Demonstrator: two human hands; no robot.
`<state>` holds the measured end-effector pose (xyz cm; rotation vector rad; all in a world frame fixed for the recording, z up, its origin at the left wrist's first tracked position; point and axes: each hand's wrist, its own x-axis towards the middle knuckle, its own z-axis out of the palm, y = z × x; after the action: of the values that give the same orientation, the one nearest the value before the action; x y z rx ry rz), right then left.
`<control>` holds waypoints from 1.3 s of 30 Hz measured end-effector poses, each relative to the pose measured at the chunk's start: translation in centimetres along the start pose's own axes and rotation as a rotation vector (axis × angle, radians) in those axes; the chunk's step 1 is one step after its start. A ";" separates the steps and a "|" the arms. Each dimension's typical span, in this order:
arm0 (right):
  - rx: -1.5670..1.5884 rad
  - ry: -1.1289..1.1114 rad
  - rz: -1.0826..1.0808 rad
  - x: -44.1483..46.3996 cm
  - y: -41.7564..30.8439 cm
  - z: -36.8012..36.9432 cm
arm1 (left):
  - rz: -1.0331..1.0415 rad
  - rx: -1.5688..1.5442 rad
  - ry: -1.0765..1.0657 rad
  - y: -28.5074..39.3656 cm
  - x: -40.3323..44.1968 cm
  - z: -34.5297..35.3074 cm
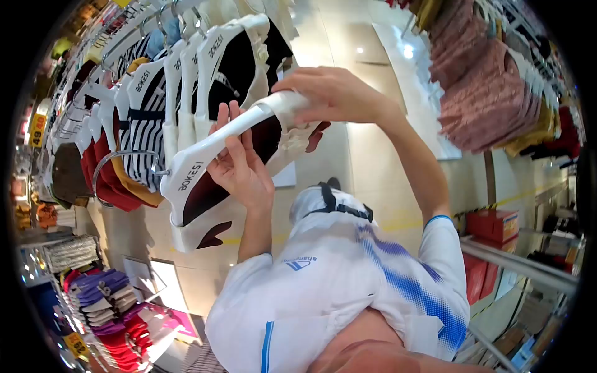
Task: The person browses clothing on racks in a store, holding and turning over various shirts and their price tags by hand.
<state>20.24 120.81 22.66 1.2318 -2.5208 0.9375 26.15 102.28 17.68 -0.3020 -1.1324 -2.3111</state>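
A white hanger point(205, 146) lettered "BOKESI" is held up in front of the chest, its metal hook pointing left. A garment point(289, 133) with white trim and dark red fabric hangs from it. My right hand point(333, 94) is closed over the hanger's far end, where the white trim sits. My left hand point(242, 163) is under the hanger's middle, its fingers apart and the thumb near the bar; whether it bears on the hanger is unclear. Just behind, more white hangers point(205, 74) carry black and striped garments on a rack.
Pink knit garments point(491, 99) hang at the upper right. Red boxes point(491, 227) stand on the right beside a metal rail point(522, 264). Folded clothes point(102, 298) are stacked at the lower left. Dark red and mustard garments point(106, 174) hang at the left.
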 end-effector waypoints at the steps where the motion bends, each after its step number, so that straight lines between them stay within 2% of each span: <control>1: 0.003 -0.093 0.036 0.3 1.1 -0.6 | 0.016 -0.022 0.010 -1.1 0.2 0.7; 2: -0.022 -0.014 -0.039 0.4 2.5 -0.5 | 0.024 -0.034 0.020 -1.9 0.4 1.2; 6: -0.081 0.059 -0.052 0.7 7.2 -0.8 | 0.000 0.044 0.068 -4.8 0.2 4.7; 9: 0.003 0.170 -0.157 0.2 11.7 0.0 | -0.039 0.062 0.065 -7.3 -0.7 5.6; 12: 0.061 0.109 -0.152 -0.1 13.6 -0.4 | -0.068 0.127 0.118 -9.2 -1.0 6.7; 16: 0.153 0.061 -0.249 1.5 18.2 0.6 | 0.017 0.168 0.160 -12.6 -0.7 7.8; 17: 0.179 0.049 -0.289 2.0 19.4 0.6 | -0.016 0.181 0.171 -13.1 -0.2 8.4; 20: 0.302 -0.018 -0.250 4.0 22.6 -0.5 | 0.046 0.193 0.168 -14.9 0.8 9.9; 22: 0.332 -0.043 -0.294 5.4 24.7 -1.6 | -0.030 0.483 0.146 -14.8 1.2 11.5; 23: 0.340 -0.042 -0.300 6.6 25.6 -2.3 | 0.014 0.504 0.166 -14.3 1.3 12.2; 25: 0.479 -0.037 -0.257 8.7 26.1 -4.4 | -0.032 0.920 -0.008 -12.6 0.2 13.4; 27: 0.499 -0.025 -0.249 10.9 27.6 -4.7 | 0.225 1.226 0.090 -10.9 -1.0 14.9; 29: 0.491 -0.126 -0.231 13.1 28.0 -5.7 | 0.305 1.747 0.349 -7.9 -1.8 16.7; 31: 0.496 -0.235 -0.186 15.1 28.3 -5.5 | 0.748 1.969 0.499 -6.5 -0.5 15.9; 32: 0.500 -0.244 -0.214 16.0 28.2 -5.2 | 0.761 1.981 0.527 -5.8 0.6 15.8; 34: 0.554 -0.258 -0.291 17.3 28.1 -4.3 | 0.650 2.328 0.495 -4.9 2.2 15.6; 35: 0.554 -0.268 -0.316 17.8 28.3 -3.6 | 0.655 2.335 0.527 -5.0 2.0 15.0; 37: 0.522 -0.239 -0.397 18.6 28.6 -1.9 | 0.192 2.379 0.513 -5.7 1.4 12.9; 38: 0.496 -0.266 -0.412 18.8 28.8 -1.4 | 0.098 2.314 0.588 -6.2 1.2 12.6; 39: 0.503 -0.268 -0.419 19.0 29.0 -0.7 | 0.098 2.321 0.596 -6.4 1.1 11.9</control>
<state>-14.11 122.23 17.79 2.0528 -2.1122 1.4136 21.22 114.36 21.29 1.0118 -2.2481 0.1359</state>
